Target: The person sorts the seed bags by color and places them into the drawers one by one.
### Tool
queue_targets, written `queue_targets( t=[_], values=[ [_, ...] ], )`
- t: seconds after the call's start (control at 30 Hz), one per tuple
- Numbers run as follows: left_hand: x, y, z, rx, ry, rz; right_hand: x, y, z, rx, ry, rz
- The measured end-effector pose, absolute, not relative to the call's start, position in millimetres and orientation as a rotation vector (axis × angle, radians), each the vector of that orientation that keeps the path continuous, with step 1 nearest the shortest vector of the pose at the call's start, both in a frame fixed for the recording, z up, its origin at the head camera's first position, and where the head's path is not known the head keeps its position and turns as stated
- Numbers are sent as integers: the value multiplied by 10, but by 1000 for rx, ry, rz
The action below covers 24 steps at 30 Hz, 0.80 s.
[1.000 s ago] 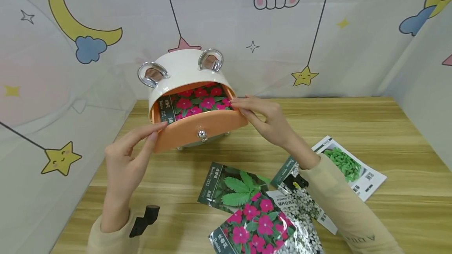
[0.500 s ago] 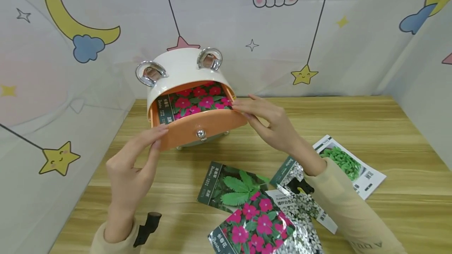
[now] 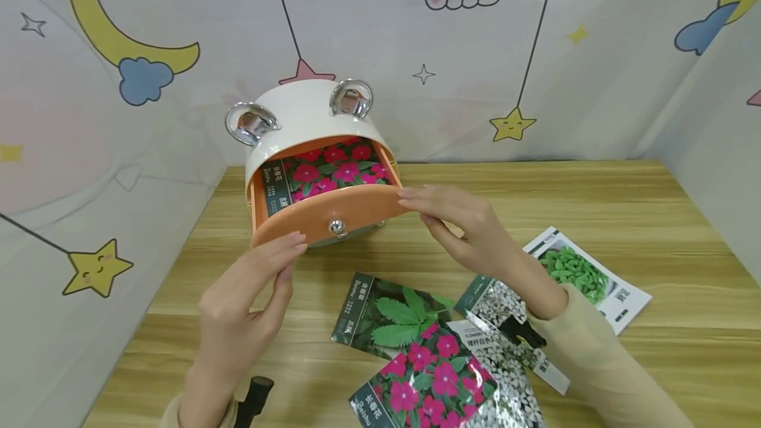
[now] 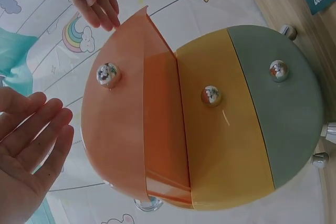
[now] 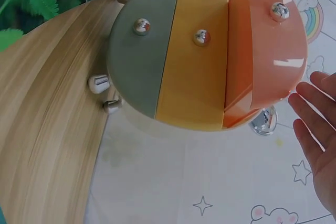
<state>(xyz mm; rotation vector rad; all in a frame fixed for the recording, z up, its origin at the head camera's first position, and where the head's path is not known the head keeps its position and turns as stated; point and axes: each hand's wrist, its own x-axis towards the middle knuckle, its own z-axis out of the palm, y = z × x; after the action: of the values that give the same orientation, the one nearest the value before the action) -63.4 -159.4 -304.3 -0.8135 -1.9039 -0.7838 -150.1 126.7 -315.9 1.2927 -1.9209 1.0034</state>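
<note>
A rounded white cabinet point(image 3: 297, 107) with two chrome ear-shaped rings stands at the back left. Its orange top drawer point(image 3: 362, 207) is pulled out, and a seed packet with pink flowers point(image 3: 333, 167) lies inside. Below it, the yellow drawer point(image 4: 220, 150) and green drawer point(image 4: 289, 129) are closed. My left hand point(image 3: 240, 306), fingers loosely bent, hovers in front of the drawer's left part; the left wrist view shows a gap between them. The fingertips of my right hand point(image 3: 466, 226) are right at the drawer front's right end. Neither hand holds anything.
On the wooden table point(image 3: 654, 216) lie several seed packets: a green-leaf packet point(image 3: 386, 316), a pink-flower packet point(image 3: 422, 382), white-flower packets point(image 3: 511, 375) partly overlapped, and a white packet with green pods point(image 3: 594, 276) behind my right forearm. A printed cloth point(image 3: 386, 38) hangs behind.
My left hand has let go of the drawer front's left edge and shifted right and toward me. My right hand has drawn back slightly to the right. The drawer stays pulled out.
</note>
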Motion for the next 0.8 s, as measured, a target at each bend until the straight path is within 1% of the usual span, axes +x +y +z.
queue_targets(
  t=[0.5, 0.8],
  values=[
    [-468, -1322, -3156, -1041, -1896, -738, -1250, 1502, -3258, 1366, -1982, 823],
    [-350, -1179, -3286, -1143, -2027, -680, -1081, 1539, -3327, 1484, -1978, 750]
  ],
)
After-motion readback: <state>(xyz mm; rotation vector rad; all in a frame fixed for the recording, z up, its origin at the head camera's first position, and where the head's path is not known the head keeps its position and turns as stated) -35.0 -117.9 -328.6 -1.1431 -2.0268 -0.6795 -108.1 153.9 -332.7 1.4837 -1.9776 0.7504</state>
